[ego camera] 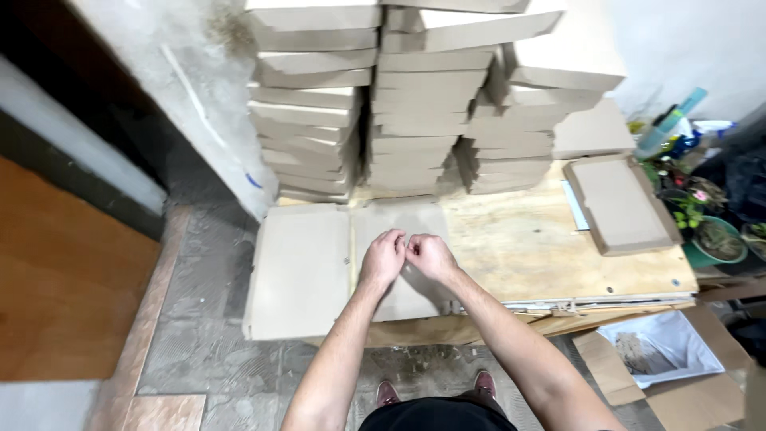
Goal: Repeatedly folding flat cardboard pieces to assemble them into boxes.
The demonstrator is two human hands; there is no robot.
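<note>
Directly beneath both hands, left hand (383,257) and right hand (431,255), lies flat cardboard (311,267).

Bare forearms, no sleeves showing; a black garment (437,415) at the waist and dark red shoes (388,392)

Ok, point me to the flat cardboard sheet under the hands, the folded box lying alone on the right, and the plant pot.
cardboard sheet (299,267), head view, bare left half.
folded box (618,203), head view, middle of its top face.
plant pot (716,243), head view, the soil inside the rim.
</note>
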